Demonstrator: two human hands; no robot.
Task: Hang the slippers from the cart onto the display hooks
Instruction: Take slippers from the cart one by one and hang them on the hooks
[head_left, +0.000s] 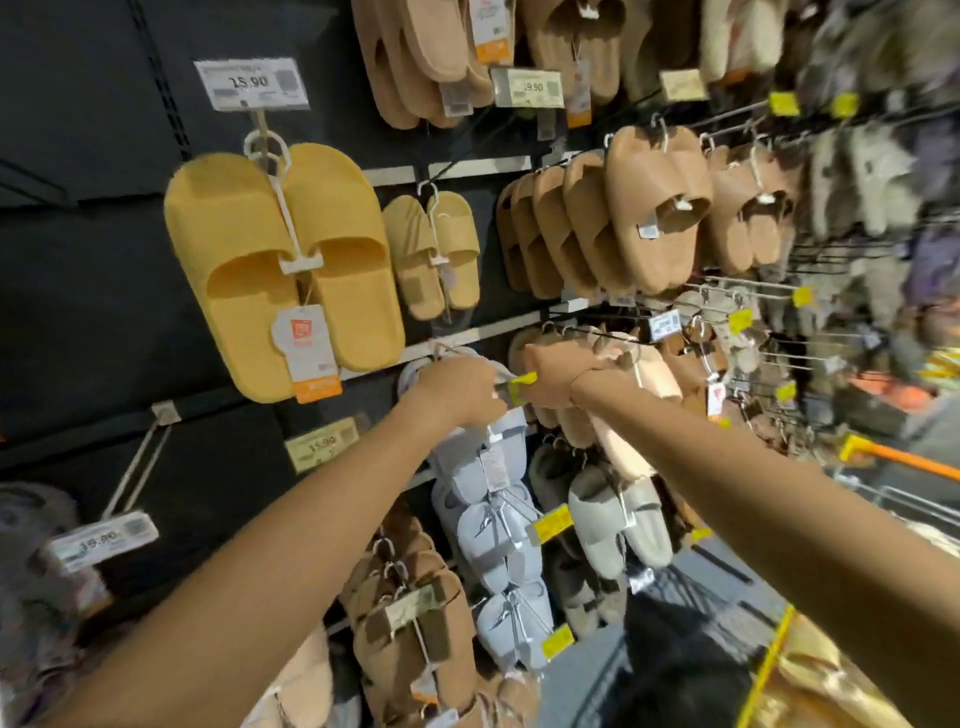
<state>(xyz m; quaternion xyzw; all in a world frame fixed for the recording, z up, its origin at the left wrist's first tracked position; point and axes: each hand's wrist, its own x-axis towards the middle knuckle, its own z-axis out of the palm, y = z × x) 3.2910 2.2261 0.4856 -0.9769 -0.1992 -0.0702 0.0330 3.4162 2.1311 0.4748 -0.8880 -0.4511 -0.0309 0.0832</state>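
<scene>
Both my arms reach up to the slipper wall. My left hand (460, 392) is closed around the outer end of a metal display hook (511, 383) that carries a yellow tag (522, 388), with a pale blue slipper pair (485, 462) hanging just below it. My right hand (558, 382) grips a peach-pink slipper pair (631, 415) right beside the hook's tip; its hanger is hidden behind my fingers. The cart (893, 467) shows only as an orange-handled wire edge at the right.
Large yellow slippers (283, 265) hang at upper left, tan pairs (654, 208) at upper right, more blue (506, 545) and grey pairs (618, 519) below. Price tags stick out on long prongs, with an empty prong (137, 473) at lower left. Right side is blurred.
</scene>
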